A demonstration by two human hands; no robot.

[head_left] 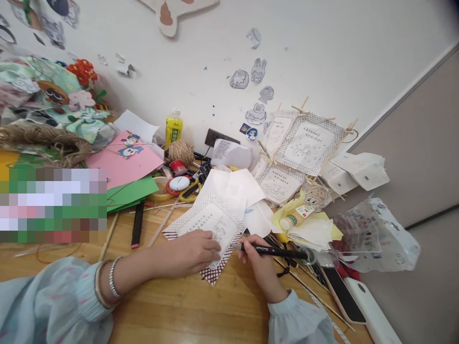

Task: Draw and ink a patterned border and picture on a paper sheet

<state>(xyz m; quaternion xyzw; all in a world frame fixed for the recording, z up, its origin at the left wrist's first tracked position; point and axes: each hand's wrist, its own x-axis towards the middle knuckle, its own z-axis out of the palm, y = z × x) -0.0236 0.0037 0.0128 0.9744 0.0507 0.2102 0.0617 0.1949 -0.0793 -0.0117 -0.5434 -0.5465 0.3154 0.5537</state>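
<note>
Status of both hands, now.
Left hand: open, lying on the patterned sheet, gripping nothing visible.
Right hand: closed, holding a black pen.

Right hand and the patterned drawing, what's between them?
The head view shows the tip of the black pen and a strip of wooden table there; whether the tip touches the patterned drawing is unclear.

Yellow drink bottle (174, 129) by the wall (322, 62), twine ball (181, 153) just beside it, yellow-handled scissors (198, 185) nr, pink paper (138, 166) partly over green paper (140, 190) on L side, phone (343, 294) w/ dark screen & plastic bag (392, 239) on R, plus several grey cartoon cutouts (258, 70) stuck up on wall
</note>
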